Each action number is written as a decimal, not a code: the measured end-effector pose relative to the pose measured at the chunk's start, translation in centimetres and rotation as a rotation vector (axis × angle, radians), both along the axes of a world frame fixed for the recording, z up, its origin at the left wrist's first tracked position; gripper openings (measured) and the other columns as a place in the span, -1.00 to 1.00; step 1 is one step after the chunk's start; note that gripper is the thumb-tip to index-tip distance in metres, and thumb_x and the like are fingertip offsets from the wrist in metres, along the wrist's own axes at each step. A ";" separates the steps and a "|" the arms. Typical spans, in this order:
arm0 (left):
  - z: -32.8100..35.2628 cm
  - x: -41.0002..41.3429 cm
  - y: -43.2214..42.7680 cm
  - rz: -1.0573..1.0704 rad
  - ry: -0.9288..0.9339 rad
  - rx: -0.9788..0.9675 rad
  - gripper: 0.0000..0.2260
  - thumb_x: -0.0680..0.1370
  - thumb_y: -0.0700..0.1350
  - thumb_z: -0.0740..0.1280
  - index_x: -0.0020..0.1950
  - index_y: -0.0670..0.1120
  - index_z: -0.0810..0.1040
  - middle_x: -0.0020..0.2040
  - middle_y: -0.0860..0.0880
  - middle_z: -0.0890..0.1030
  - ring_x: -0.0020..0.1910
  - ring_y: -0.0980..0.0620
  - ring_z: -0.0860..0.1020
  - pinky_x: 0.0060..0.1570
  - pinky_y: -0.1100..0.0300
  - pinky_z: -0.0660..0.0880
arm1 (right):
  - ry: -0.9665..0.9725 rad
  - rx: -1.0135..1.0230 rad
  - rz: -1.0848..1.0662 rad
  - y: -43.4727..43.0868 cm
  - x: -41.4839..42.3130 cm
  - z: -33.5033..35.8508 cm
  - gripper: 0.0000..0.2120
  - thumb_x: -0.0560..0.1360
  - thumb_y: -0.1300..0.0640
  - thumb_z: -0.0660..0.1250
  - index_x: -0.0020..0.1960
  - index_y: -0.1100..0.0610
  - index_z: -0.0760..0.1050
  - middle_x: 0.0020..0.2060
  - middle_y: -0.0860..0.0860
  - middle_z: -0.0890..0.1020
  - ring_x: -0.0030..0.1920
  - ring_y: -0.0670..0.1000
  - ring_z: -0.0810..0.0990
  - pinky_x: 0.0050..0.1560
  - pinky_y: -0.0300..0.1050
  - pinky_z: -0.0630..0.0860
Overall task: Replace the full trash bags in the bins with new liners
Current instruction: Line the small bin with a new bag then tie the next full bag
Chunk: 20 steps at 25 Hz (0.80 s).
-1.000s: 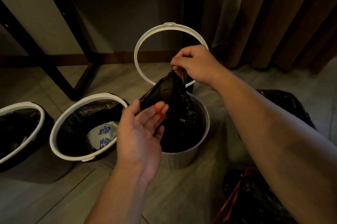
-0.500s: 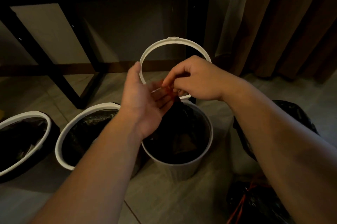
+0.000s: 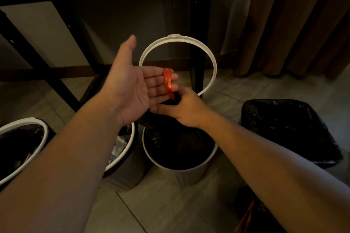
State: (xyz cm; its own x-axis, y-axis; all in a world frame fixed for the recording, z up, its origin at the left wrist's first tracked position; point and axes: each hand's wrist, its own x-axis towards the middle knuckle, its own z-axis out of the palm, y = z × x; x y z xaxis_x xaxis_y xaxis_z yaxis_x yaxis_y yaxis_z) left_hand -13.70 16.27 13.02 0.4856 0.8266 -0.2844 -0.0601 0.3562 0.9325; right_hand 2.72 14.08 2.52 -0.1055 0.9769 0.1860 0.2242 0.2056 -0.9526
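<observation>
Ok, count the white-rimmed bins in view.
3. Left bin at the frame edge; middle bin half hidden by a forearm; centre bin with its ring flipped up. The black bag at right may hide another.

bin (image 3: 181, 176) mouth: filled by bag (image 3: 176, 143) | front floor (image 3: 161, 204): free

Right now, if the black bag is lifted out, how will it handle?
Probably floppy: the black bag bunches into a neck in the right hand's grip. Weight unclear; contents hidden. The red drawstring drapes limp across the left hand's fingers, so likely useless until taut.
</observation>
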 end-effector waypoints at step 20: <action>2.1 -0.3 -0.8 0.096 -0.101 0.216 -0.25 0.58 0.43 0.15 0.22 -0.20 0.74 0.16 -0.19 0.75 0.16 -0.18 0.73 0.19 -0.13 0.59 | -0.003 -0.082 -0.107 -0.7 0.2 -2.7 -0.26 0.23 -0.31 0.64 0.32 -0.44 0.39 0.20 -0.24 0.62 0.26 -0.17 0.60 0.31 -0.06 0.56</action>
